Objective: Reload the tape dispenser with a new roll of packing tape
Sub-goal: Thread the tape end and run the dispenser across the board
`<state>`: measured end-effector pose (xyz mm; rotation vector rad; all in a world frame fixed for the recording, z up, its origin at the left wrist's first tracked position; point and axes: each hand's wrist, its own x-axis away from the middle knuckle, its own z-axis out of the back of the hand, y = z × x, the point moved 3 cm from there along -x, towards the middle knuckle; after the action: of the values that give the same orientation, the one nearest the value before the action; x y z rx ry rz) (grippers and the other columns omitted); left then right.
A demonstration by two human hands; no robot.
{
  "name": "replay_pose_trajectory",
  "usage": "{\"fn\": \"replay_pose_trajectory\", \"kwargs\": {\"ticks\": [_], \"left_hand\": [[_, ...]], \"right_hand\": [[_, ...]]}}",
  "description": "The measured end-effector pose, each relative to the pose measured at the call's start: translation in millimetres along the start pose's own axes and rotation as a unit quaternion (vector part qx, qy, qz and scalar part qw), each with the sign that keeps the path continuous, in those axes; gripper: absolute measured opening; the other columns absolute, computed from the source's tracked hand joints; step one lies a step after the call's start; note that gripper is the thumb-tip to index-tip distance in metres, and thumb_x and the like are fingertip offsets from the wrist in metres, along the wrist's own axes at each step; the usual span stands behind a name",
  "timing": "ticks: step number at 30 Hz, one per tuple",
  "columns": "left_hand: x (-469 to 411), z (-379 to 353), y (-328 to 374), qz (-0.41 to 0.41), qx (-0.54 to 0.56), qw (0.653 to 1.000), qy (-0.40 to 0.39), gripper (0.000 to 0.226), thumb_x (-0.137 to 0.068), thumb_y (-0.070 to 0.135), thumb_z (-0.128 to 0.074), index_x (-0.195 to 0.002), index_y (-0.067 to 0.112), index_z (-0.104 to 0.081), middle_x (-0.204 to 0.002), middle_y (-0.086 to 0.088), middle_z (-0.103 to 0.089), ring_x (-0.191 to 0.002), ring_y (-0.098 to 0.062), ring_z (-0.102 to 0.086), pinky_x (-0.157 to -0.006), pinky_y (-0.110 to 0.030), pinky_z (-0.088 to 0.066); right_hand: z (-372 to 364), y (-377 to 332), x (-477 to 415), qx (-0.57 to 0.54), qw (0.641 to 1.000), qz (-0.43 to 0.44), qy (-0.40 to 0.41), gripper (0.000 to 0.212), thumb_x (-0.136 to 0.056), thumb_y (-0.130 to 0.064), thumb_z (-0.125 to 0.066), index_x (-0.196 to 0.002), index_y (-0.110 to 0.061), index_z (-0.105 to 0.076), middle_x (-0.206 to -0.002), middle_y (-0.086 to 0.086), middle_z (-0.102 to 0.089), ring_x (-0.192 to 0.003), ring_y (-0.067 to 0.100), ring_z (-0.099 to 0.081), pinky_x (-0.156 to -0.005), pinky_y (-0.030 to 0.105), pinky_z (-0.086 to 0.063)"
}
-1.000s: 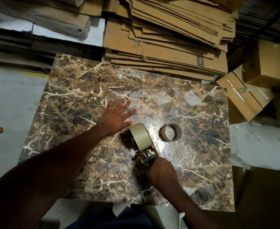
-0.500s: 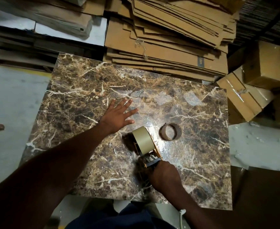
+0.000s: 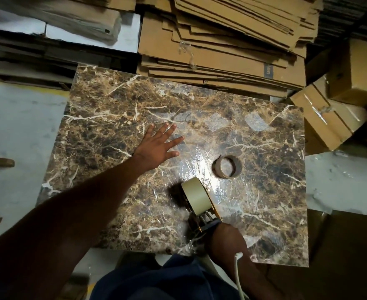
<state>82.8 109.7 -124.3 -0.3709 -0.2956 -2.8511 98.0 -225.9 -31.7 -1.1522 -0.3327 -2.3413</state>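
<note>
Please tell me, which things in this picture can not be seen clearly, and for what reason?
- Dispenser handle, head view: hidden inside the right hand.
- Tape end and cutting blade, head view: too small and dark; threading cannot be judged.
- Far side of the new roll: turned away, in shadow.
- Empty core: any leftover tape is too small to tell.
- Label on the cardboard stack: unreadable.
- Palm of the left hand: faces the table.

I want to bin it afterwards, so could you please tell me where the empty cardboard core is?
The empty cardboard core lies on the marble tabletop, just beyond and right of the tape dispenser.
</note>
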Motion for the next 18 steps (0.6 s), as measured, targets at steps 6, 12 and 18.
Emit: {"fn": "replay_pose_trajectory", "kwargs": {"ticks": [6, 12, 18], "left_hand": [[1, 7, 4, 0.011, 0.003, 1.0, -0.017, 0.067, -0.104, 0.07, -0.02, -0.166, 0.046, -0.011, -0.177, -0.003, 0.009, -0.164, -0.027, 0.007, -0.129, -0.062, 0.005], [0, 6, 3, 0.014, -0.002, 1.0, -0.023, 0.067, -0.105, 0.071, -0.021, -0.166, 0.047, -0.011, -0.177, -0.002, 0.012, -0.164, -0.027, 0.009, -0.129, -0.064, 0.001], [-1, 10, 6, 0.016, 0.004, 0.999, -0.04, 0.066, -0.106, 0.069, -0.026, -0.166, 0.046, -0.01, -0.178, -0.004, 0.011, -0.164, -0.028, 0.011, -0.129, -0.063, 0.0]], "right_hand": [[-21, 11, -7, 0.008, 1.0, 0.007, -0.002, 0.036, -0.077, -0.032, -0.05, -0.099, -0.023, -0.076, -0.09, -0.001, -0.077, -0.086, 0.017, -0.075, -0.071, 0.028, -0.057], [-18, 20, 25, -0.042, 0.999, 0.013, -0.013, 0.03, -0.091, -0.034, -0.055, -0.115, -0.035, -0.073, -0.113, -0.006, -0.076, -0.109, 0.014, -0.071, -0.087, 0.026, -0.051], [-15, 34, 30, -0.027, 0.999, 0.025, 0.021, 0.031, -0.084, -0.039, -0.049, -0.1, -0.023, -0.071, -0.1, 0.005, -0.077, -0.093, 0.024, -0.074, -0.076, 0.033, -0.054]]}}
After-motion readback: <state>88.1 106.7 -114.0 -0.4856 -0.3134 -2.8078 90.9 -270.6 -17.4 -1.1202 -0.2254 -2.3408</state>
